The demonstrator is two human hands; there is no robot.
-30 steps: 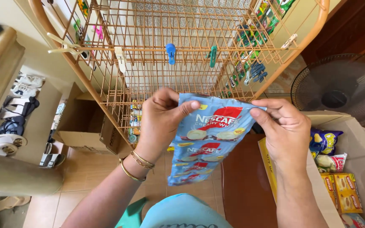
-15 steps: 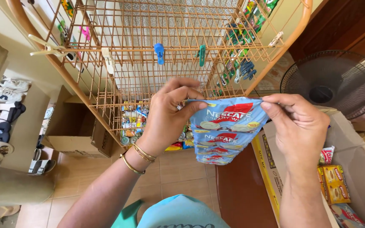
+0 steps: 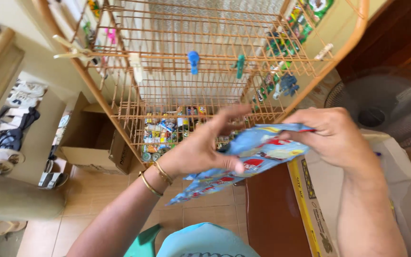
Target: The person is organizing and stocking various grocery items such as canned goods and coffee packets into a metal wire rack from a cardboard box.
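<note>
Right hand (image 3: 334, 138) pinches the top edge of the blue sachet strip (image 3: 253, 159), held in front of the wire rack (image 3: 205, 71); left hand (image 3: 205, 147) is loose, fingers spread, thumb under the strip. Best to keep the strip taut and level, probably lining its top edge up with a blue clip (image 3: 193, 59).

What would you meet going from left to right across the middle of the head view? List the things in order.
Shoes on the shelf → cardboard box → left hand → blue sachet strip → right hand → fan.
</note>
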